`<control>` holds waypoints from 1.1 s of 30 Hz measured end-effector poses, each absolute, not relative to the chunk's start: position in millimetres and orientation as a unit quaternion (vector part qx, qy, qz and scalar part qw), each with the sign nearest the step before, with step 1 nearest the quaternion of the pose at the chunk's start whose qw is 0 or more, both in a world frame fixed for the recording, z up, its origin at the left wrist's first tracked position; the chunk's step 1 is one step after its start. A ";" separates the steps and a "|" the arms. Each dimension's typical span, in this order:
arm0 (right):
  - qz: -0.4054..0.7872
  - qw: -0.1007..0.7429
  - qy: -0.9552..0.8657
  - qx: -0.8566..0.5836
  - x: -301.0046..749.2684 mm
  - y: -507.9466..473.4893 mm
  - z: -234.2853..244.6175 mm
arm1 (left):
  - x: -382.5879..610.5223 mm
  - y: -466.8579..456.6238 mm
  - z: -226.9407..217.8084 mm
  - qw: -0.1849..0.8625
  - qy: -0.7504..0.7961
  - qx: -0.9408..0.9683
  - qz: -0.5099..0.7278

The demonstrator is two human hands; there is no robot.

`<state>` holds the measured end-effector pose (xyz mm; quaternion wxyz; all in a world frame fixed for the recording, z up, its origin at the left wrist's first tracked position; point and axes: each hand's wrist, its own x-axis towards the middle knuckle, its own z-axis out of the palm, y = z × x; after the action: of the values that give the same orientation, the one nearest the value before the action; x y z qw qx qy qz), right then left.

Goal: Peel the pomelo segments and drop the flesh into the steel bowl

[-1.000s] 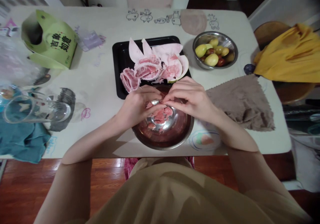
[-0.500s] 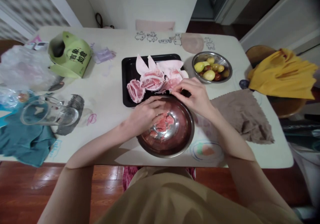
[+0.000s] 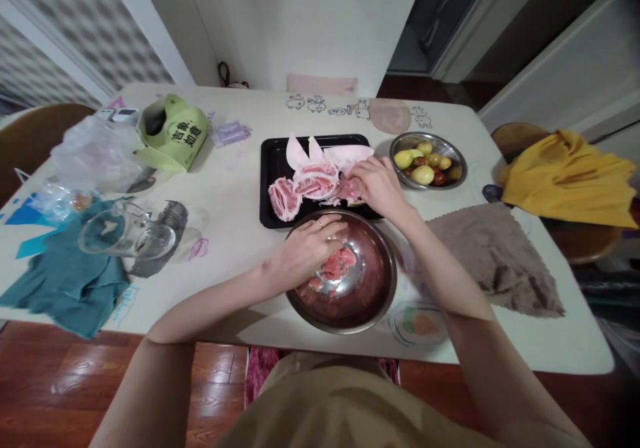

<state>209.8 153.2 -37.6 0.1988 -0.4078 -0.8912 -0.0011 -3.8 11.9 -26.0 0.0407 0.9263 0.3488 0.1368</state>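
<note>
Reddish wooden floor [image 3: 220, 375] shows below the near edge of a pale table [image 3: 225, 201], where a wide steel bowl [image 3: 367, 281] stands close to that edge. Torn bits of pink flesh [image 3: 340, 265] lie inside the bowl. Over its left side reaches the left hand [image 3: 307, 251], fingers curled and loosely bent; they hide whether anything is pinched beneath. Left of the bowl are a teal cloth [image 3: 75, 288] and a glass jug [image 3: 120, 235]; to its right lies a brown cloth [image 3: 485, 255]. Just beyond the bowl is a black tray [image 3: 270, 161] with peeled citrus wedges [image 3: 316, 180] and pale rind [image 3: 297, 153]. Above the tray's right part, the right hand [image 3: 381, 185] bends its fingers down onto pink pieces, and whether it grips one is hidden. Farther off, beyond the bowl to the right, a smaller bowl [image 3: 455, 171] holds green and reddish fruit [image 3: 423, 175].

Some flesh is already in the bowl, a small heap only; most, I judge, remains on the tray in its membranes. A second ago both hands met above the bowl; now the right has gone over the tray.
</note>
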 end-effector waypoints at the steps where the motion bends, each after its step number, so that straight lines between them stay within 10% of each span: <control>1: 0.004 0.204 -0.892 -0.403 206.8 153.9 -35.1 | -3.4 11.4 -26.3 0.047 0.348 0.927 0.132; 33: 0.153 0.304 -0.874 -0.347 167.8 139.9 -30.6 | -28.2 108.9 -37.5 0.135 0.561 0.767 0.281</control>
<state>167.8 139.9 -30.6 0.3042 -0.3469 -0.8740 0.1525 -28.2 108.9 -37.5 0.1350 0.7672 0.5606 0.2810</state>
